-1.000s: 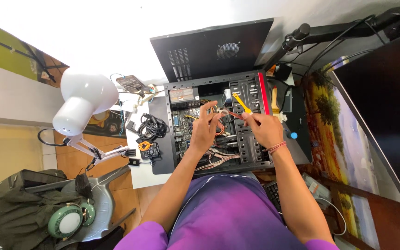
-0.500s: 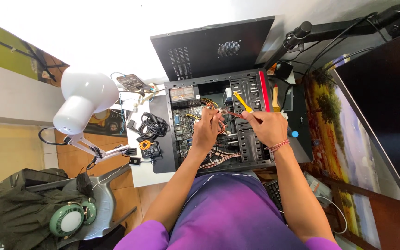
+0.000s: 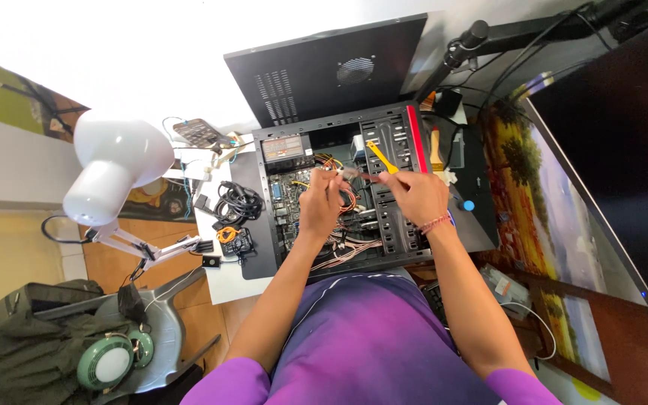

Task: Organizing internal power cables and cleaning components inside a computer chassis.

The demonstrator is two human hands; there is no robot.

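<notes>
Over the open computer case (image 3: 414, 135), the right hand (image 3: 414, 196) grips a yellow-handled screwdriver (image 3: 381, 157), fingers curled tight round its handle; the tip is hidden behind the knuckles. Just beside it, the left hand (image 3: 321, 202) pinches a small grey connector (image 3: 349, 173) on a bundle of coloured wires (image 3: 350, 251), though what the connector meets is too small to make out. Both hands cover much of the motherboard (image 3: 288, 202). Left of the case lie coiled black cables (image 3: 238, 201); beyond them, a white desk lamp (image 3: 114, 169) crowds the table edge. Behind the case, its black side panel (image 3: 324, 71) leans.
</notes>
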